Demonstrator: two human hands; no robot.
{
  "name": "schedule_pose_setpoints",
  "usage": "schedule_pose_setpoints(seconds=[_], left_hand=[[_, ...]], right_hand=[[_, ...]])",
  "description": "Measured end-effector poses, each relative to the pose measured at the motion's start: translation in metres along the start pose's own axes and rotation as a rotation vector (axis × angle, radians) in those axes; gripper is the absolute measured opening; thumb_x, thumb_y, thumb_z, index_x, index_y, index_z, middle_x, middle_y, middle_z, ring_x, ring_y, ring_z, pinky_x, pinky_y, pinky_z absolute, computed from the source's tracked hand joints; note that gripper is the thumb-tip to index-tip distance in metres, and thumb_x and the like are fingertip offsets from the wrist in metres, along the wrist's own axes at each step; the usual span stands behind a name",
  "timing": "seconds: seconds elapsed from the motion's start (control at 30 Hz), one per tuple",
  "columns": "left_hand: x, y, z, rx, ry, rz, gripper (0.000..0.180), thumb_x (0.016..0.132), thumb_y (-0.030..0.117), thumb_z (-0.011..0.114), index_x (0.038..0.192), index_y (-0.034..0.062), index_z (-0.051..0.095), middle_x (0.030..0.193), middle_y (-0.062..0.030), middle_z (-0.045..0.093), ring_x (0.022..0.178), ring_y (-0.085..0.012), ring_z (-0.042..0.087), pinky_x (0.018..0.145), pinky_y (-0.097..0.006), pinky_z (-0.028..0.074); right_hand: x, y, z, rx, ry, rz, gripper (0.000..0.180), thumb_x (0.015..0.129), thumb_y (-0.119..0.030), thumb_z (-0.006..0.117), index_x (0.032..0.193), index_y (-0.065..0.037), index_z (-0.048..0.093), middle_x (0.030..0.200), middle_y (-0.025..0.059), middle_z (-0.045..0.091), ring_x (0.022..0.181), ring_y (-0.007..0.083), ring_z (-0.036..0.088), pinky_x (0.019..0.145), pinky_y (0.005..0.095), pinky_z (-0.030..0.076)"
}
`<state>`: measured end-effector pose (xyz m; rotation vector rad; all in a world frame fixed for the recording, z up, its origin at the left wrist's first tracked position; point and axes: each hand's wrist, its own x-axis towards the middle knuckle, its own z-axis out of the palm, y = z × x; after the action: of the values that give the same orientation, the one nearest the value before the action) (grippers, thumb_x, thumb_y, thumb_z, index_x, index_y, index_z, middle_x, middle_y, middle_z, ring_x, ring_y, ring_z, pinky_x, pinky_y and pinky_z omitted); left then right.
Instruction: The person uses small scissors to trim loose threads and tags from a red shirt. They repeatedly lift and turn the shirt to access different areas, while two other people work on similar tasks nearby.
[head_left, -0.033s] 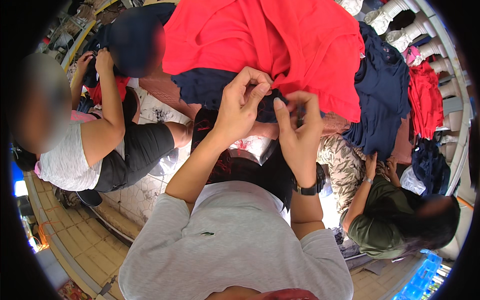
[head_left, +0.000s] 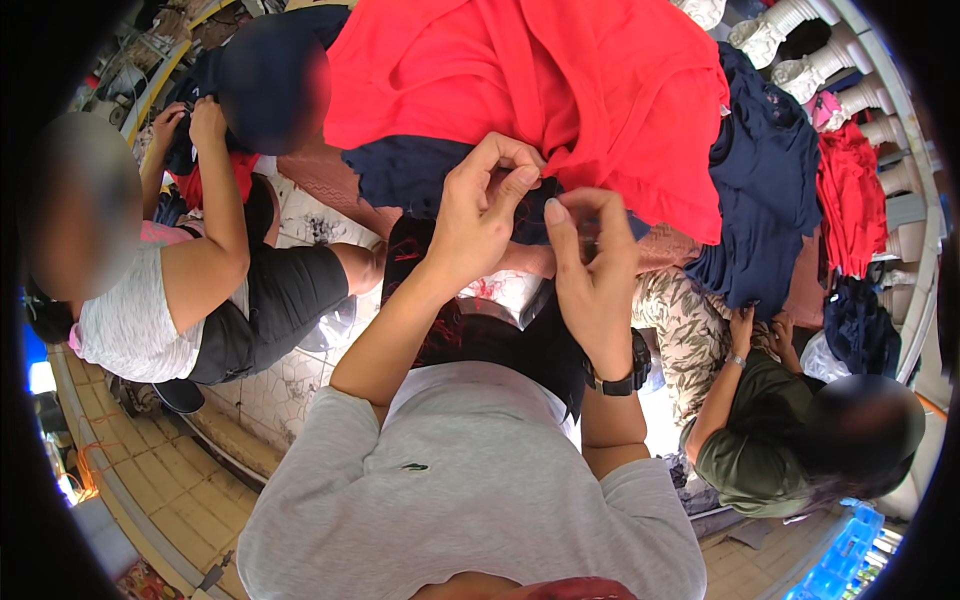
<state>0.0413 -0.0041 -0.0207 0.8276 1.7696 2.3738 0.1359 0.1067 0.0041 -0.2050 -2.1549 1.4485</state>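
Observation:
My left hand (head_left: 485,205) pinches the lower edge of a red garment (head_left: 620,110) between thumb and fingertips. Just to its right is my right hand (head_left: 595,275), with a dark watch on the wrist. Its thumb and curled fingertips come together close to the same edge. The fingers are partly blurred, and whatever they hold is too small to make out. Under the red cloth, a navy garment (head_left: 395,175) shows its ragged hem. Loose red threads (head_left: 440,335) lie on the black cloth over my lap.
At left a person (head_left: 215,250) handles dark cloth. Another person in dark green (head_left: 770,430) holds the hem of navy garments (head_left: 765,180) at right. Beyond them hang red clothes (head_left: 850,200) by a white balustrade (head_left: 845,55). A blue plastic crate (head_left: 845,555) stands lower right.
My right hand has shifted very slightly left, and its fingers have curled in toward the thumb. My left hand stays in place on the red garment.

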Motion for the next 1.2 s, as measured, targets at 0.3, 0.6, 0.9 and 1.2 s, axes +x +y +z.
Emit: schedule_pose_setpoints(seconds=[0.3,0.6,0.9,1.2], left_hand=[[-0.001,0.005,-0.001,0.023,-0.03,-0.015,0.004,0.098,-0.002,0.059,0.095,0.0004,0.057,0.088,-0.0039,0.06,0.073,-0.0076,0.055,0.071,-0.024,0.048],[0.0,0.003,-0.005,0.254,-0.053,0.147,0.007,0.095,-0.001,0.062,0.097,0.0009,0.056,0.091,-0.0085,0.061,0.08,-0.0161,0.057,0.075,-0.028,0.048],[0.021,0.028,-0.009,0.809,-0.056,0.586,0.028,0.082,0.01,0.077,0.101,-0.0001,0.06,0.101,-0.015,0.064,0.098,-0.0339,0.054,0.086,-0.042,0.044],[0.062,0.078,-0.009,0.075,-0.073,0.36,0.016,0.098,0.006,0.064,0.112,0.0018,0.058,0.105,-0.0098,0.067,0.095,-0.0161,0.062,0.086,-0.03,0.048]], right_hand=[[0.009,0.001,0.003,0.302,-0.264,0.334,0.041,0.11,-0.036,0.041,0.097,-0.002,0.059,0.067,-0.005,0.039,0.056,0.0044,0.031,0.051,0.0228,0.025],[0.012,0.011,0.0,0.341,-0.31,0.306,0.043,0.11,-0.039,0.04,0.083,-0.007,0.052,0.063,-0.0063,0.034,0.053,0.0044,0.027,0.049,0.0243,0.021],[0.003,-0.019,-0.015,-0.21,0.029,0.134,0.021,0.088,-0.012,0.076,0.091,0.001,0.06,0.067,-0.0009,0.05,0.062,0.0043,0.043,0.051,0.0249,0.029],[0.058,-0.039,-0.013,-0.031,0.335,-0.345,0.035,0.079,-0.005,0.084,0.108,-0.003,0.066,0.099,0.0044,0.055,0.062,0.0051,0.044,0.048,0.0207,0.031]])
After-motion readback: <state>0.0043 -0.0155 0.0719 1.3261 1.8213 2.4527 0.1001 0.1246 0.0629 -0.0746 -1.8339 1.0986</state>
